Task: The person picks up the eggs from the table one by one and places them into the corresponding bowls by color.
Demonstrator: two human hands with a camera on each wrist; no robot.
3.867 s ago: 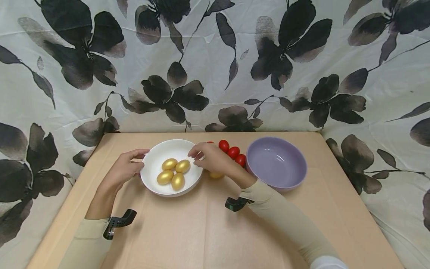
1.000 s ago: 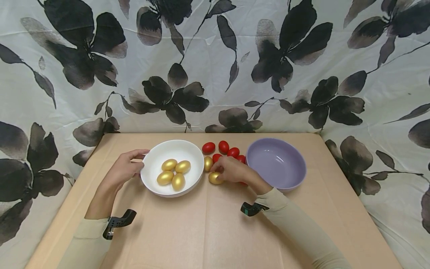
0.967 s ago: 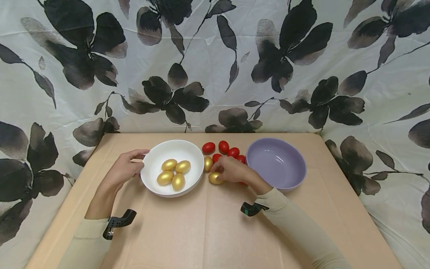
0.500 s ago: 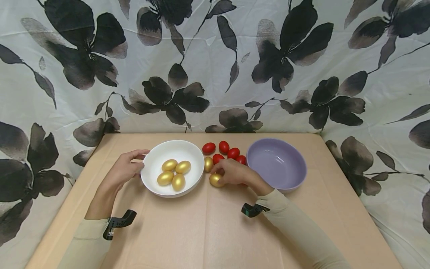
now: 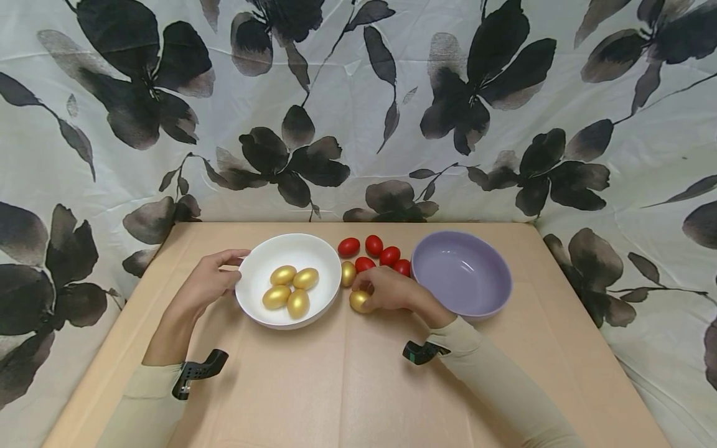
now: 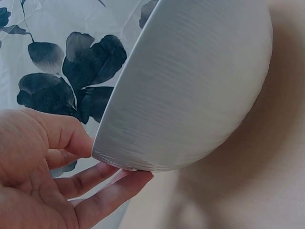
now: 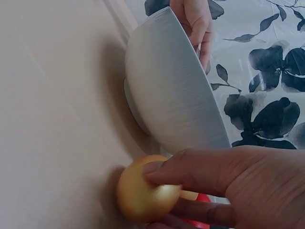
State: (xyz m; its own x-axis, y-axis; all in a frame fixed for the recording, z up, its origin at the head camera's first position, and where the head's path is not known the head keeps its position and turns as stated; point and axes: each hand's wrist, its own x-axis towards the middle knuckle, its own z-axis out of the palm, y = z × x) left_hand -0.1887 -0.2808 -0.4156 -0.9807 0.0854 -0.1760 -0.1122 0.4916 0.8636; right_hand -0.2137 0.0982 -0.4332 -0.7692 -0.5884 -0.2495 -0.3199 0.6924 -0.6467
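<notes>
Dark flowers on pale cloth [image 5: 361, 93], behind a light wood-toned desk [image 5: 313, 386].
From here I see the cloth hanging past the far edge and down both sides, lightly creased, its black petals fading to brownish grey; toward the right sits a glossy purple bowl [image 5: 462, 274], with red eggs [image 5: 389, 255] loosely clustered just beside it.

In the head view the tabletop [image 5: 302, 386] is evenly lit and small glints are caught by the purple bowl [image 5: 462, 274], while the wrist views are dimmer, with soft shadow cast beside the white bowl [image 6: 190, 86] and, in the right one, the gold egg [image 7: 138, 198] slightly blurred.
</notes>
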